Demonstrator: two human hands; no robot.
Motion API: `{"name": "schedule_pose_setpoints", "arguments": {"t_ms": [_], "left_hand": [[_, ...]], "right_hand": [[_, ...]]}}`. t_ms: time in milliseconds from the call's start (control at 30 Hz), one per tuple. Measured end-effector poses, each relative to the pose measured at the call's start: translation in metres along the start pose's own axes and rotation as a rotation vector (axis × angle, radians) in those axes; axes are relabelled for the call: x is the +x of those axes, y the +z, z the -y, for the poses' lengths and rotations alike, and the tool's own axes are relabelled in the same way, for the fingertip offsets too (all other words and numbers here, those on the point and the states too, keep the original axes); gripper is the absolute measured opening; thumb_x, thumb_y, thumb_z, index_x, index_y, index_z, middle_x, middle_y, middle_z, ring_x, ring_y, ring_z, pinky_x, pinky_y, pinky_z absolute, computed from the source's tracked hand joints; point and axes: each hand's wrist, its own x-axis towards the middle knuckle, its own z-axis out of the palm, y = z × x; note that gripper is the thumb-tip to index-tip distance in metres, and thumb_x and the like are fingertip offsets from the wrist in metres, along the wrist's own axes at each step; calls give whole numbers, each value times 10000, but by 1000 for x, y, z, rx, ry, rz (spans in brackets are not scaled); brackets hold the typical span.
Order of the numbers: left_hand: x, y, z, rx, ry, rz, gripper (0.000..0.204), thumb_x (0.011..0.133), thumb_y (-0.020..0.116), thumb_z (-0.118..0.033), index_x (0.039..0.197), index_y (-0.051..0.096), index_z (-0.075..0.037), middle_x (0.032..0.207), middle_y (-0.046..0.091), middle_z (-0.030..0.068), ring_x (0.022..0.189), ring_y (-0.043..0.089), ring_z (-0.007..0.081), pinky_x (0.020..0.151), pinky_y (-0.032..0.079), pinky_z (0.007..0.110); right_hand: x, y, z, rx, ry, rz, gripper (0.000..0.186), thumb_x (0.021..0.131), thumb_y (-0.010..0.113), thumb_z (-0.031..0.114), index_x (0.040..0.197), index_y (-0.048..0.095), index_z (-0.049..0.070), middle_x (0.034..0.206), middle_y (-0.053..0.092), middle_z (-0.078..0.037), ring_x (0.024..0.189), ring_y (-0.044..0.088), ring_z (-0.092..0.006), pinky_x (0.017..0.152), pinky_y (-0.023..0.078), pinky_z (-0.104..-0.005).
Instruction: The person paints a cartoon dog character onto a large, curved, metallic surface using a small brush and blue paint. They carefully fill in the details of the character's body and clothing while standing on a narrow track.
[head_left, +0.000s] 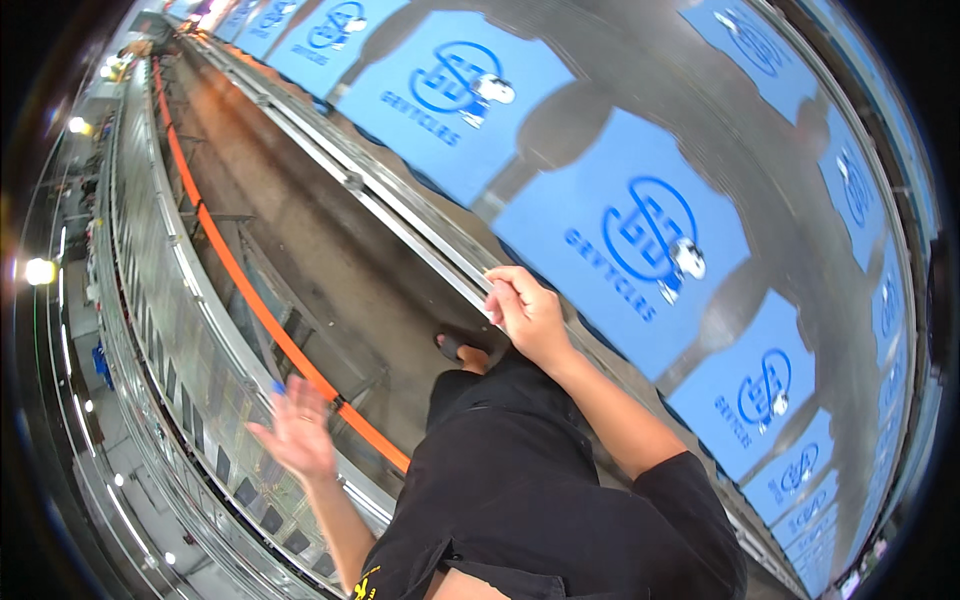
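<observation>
My right hand (530, 318) is above the near edge of a long grey table (680, 130), its thumb and fingers pinched together. What they hold, if anything, is too small to make out. Close beyond it lies a flat blue fabric panel (575, 205) with a darker blue circular print and a small white cartoon figure. My left hand (302, 440) is raised over the aisle's left side, palm showing and fingers spread, a little blurred. It appears to hold nothing. By its fingertips is a small blue spot (279, 388) that I cannot identify.
More printed blue panels (455, 85) run in rows along the grey table. Metal rails (400, 228) follow its edge. An orange band (245, 285) runs beside the aisle floor (325, 225). Another long table (200, 330) stands on the left. My sandalled foot (455, 346) is on the floor.
</observation>
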Motion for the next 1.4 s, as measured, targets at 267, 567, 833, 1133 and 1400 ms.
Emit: {"name": "schedule_pose_setpoints", "arguments": {"t_ms": [267,567,833,1133,1400], "left_hand": [[55,-97,59,-149,-136,-599,974,926,402,-777,1526,287,-19,1452,479,208,1285,521,356,1103,427,492],[273,-131,-3,-31,-247,-374,848,984,377,-705,1507,322,-39,1404,525,177,1234,558,327,1058,453,468],[423,-161,-100,71,-208,-293,770,995,402,-676,1443,409,-50,1376,542,172,1202,578,318,1035,468,455],[555,-116,-101,60,-333,-229,741,995,390,-683,1389,454,-58,1380,538,189,1204,569,347,1019,476,460],[666,-162,-131,310,-519,-424,844,965,432,-711,1441,392,-15,1400,515,213,1221,563,352,1007,488,461]], "right_hand": [[133,132,-33,-128,-142,-28,141,1029,523,112,1093,613,24,705,626,-64,618,600,-149,598,486,-305],[309,271,-72,-503,-375,-324,113,986,555,138,1051,616,68,862,702,-181,806,674,-417,679,528,-480],[321,296,-90,-729,-266,-622,117,943,627,151,1042,655,96,836,709,-161,724,696,-350,620,536,-434],[330,307,-79,-1025,-65,-663,110,968,581,113,1053,632,64,907,722,-158,784,708,-365,658,549,-446],[327,305,-85,-1160,303,-677,122,990,553,163,1050,602,69,906,718,-168,798,693,-388,697,539,-475]]}}
